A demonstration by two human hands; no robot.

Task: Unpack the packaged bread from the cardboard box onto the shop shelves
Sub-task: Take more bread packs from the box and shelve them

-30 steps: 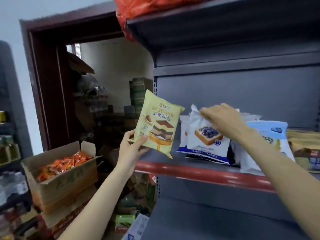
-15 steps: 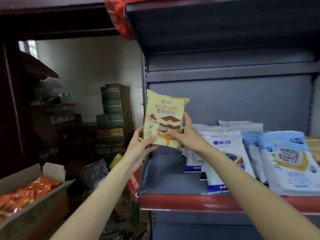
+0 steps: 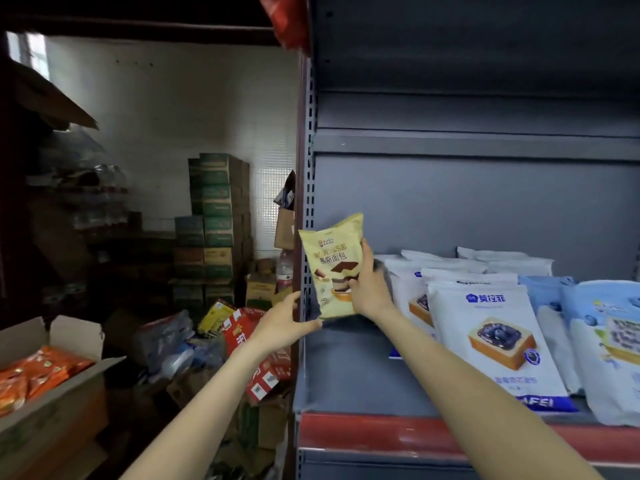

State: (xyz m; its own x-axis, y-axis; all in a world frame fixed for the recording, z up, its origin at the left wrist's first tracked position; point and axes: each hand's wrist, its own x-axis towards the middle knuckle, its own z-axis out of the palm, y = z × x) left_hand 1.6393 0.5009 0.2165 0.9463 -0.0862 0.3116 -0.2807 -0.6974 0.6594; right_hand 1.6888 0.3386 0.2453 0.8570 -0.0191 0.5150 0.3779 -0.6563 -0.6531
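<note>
A yellow mousse bread packet (image 3: pixel 331 261) stands upright at the left end of the grey shelf (image 3: pixel 349 372). My right hand (image 3: pixel 369 287) grips its right edge from behind. My left hand (image 3: pixel 284 323) pinches its lower left corner beside the shelf upright. To the right, several white and blue blueberry toast packets (image 3: pixel 491 337) lean in rows on the same shelf. An open cardboard box (image 3: pixel 52 396) with orange packets sits at the lower left.
The shelf has a red front edge (image 3: pixel 381 434) and a perforated upright post (image 3: pixel 306 188) at its left. A higher shelf (image 3: pixel 467 39) hangs overhead. Stacked green cartons (image 3: pixel 214 216) and loose red packs (image 3: pixel 249 341) crowd the floor to the left.
The yellow packet has moved from mid-air, left of the shelf, onto the shelf's left end. My right hand left the blueberry packets and took the yellow packet. The view shifted right.
</note>
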